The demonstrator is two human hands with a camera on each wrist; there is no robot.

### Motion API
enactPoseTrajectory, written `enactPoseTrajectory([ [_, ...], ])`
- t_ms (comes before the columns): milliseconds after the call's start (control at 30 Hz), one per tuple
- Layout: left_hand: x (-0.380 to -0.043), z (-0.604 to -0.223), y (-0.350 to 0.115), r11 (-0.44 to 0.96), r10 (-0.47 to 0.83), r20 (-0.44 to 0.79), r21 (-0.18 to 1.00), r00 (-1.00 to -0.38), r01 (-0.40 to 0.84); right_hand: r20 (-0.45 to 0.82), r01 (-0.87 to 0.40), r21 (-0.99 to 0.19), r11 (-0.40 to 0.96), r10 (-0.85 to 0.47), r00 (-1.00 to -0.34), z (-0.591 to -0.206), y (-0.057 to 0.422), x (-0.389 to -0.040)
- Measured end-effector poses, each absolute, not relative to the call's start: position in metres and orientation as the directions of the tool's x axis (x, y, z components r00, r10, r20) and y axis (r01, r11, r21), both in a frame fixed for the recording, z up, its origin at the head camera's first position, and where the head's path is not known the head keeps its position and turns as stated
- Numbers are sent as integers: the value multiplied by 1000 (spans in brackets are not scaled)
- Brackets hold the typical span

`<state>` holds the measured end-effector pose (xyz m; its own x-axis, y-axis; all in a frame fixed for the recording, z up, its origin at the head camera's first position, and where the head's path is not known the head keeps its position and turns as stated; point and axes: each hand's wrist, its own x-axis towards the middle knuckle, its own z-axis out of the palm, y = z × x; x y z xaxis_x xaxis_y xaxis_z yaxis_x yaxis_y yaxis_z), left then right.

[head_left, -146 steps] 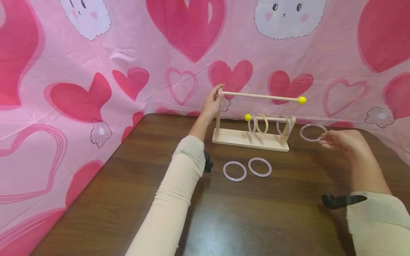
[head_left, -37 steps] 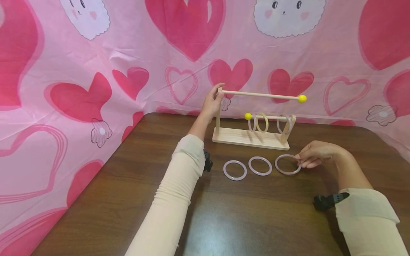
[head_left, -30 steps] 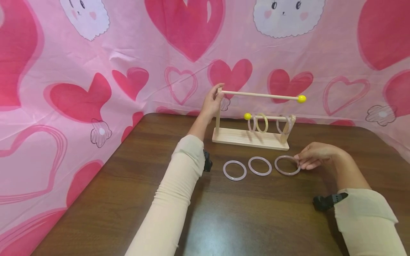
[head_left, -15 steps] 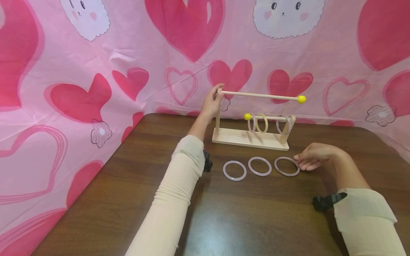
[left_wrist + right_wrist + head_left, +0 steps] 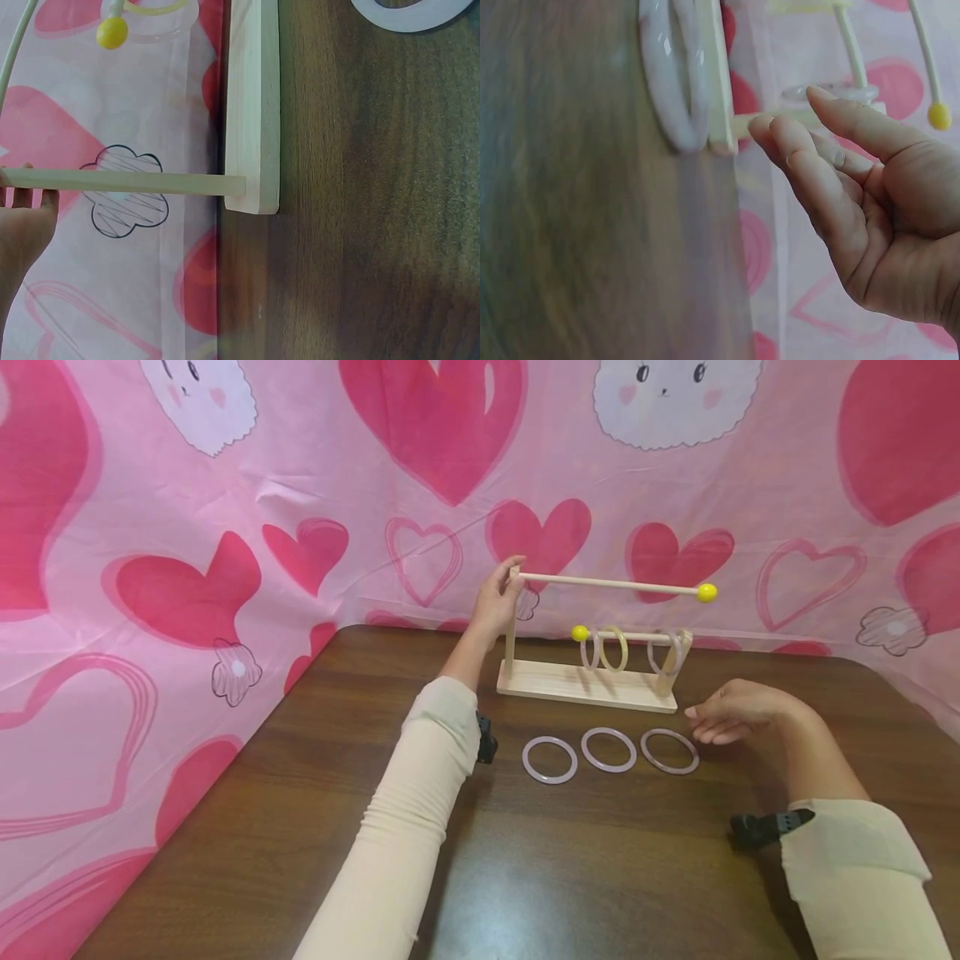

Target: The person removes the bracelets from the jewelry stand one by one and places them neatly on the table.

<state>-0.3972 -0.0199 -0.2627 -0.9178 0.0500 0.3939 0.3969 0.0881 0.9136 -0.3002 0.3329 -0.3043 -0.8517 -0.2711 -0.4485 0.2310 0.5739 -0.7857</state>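
While my left grip point(image 5: 497, 603) is clamped on the top of the tall post point(image 5: 510, 643) of the wooden stand point(image 5: 555, 682), my right grip point(image 5: 738, 712) holds nothing: its thumb and fingers stand apart, just beside the right-hand lilac ring point(image 5: 671, 771) without touching it. That ring lies flat on the brown surface point(image 5: 525, 868), in a row with a middle lilac ring point(image 5: 612, 768) and a left-hand lilac ring point(image 5: 526, 760), all before the stand. I judge the work to be partway along. Three rings are off the stand; the lower rod point(image 5: 637, 637) carries a pale ring point(image 5: 597, 653) near its yellow ball point(image 5: 580, 632), a yellow ring point(image 5: 625, 653) beside that, and at least one more by the short post point(image 5: 665, 685). Whether two hang there, I cannot tell. These seem to be what is left. The upper rod point(image 5: 611, 583) bears none. Between the post-side ring and the ball hang the other two, so they stand in its way. A pink heart-patterned cloth point(image 5: 300, 477) hangs close behind the stand.
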Motion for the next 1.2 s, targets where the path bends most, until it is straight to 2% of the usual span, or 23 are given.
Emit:
enactPoseTrajectory([
  [467,-396,-263,-19,64,50,421,903,-905,424,-342,95,-800,593,-319,-884,-289,304,-302],
  [733,-395,-262,-19,74,53,408,908,-911,412,-116,-108,-814,571,-342,-932,-288,284,-304],
  [1000,-394,-261,-19,57,53,406,911,-912,409,26,-167,-782,601,-237,-971,-283,262,-307],
  [1200,-395,-262,-19,59,54,404,912,-913,407,109,-226,-725,651,-216,-970,-283,246,-310],
])
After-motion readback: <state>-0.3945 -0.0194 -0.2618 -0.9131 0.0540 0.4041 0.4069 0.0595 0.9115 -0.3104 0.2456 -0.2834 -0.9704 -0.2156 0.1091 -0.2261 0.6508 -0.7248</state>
